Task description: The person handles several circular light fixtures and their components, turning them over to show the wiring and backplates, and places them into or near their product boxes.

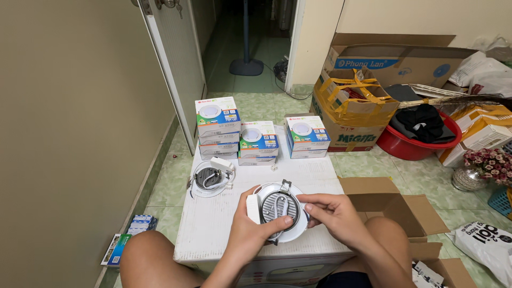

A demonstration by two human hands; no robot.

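1. Both hands are clamped on the round recessed downlight (281,212), held back-side up just above the white box top (224,224). Left hand (250,226) cups it from below with the thumb lying across the grey ribbed heat sink, right hand (333,210) pinches the rim on the other side with its fingertips.
2. Right-hand grip looks thin to me — just fingertips on a smooth white rim. If it slips, the lamp tips toward the knees or drops onto the box face-down.
3. Those metal spring clips sticking out at the top and bottom of the lamp look like they could snap back onto a finger, the left thumb being closest.
4. Small white driver block hangs at the left edge of the lamp, tucked by the left palm. A tug on its wire could strain the connection.
5. Second lamp (209,180) lies well apart, further up the box top, its wire looped loose around it — easy to snag with an elbow.
6. Stacked lamp cartons (258,140) stand at the far edge; a bump to the box could topple them onto the green tile floor (170,184).
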